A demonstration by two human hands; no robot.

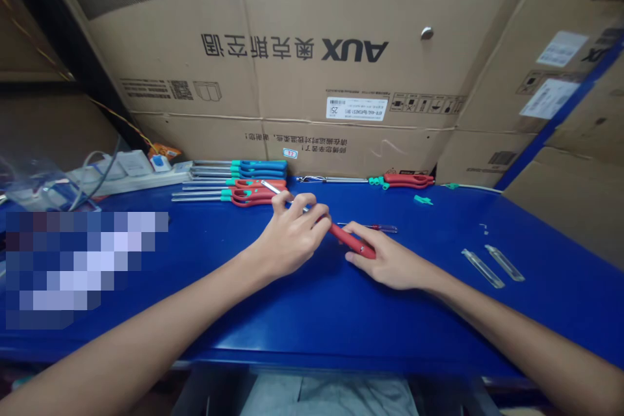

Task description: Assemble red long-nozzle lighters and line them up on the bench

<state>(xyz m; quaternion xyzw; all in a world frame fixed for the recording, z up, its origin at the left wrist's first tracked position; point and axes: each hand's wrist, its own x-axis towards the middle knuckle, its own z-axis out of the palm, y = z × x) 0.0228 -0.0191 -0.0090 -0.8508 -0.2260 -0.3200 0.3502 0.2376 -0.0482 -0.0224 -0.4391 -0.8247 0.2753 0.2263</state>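
Both hands hold one long lighter over the blue table (292,312). My left hand (292,234) is closed round its silver metal tube (271,188), which points up to the left. My right hand (385,261) is closed on its red handle (351,242). A thin clear-tipped rod (377,228) lies on the table just beyond my right hand.
A stack of blue and red lighters (244,182) lies behind my left hand, one more red one (390,179) to the right. Two clear plastic strips (492,265) lie at right. A power strip (131,172) sits at left. Cardboard boxes (312,52) wall the back.
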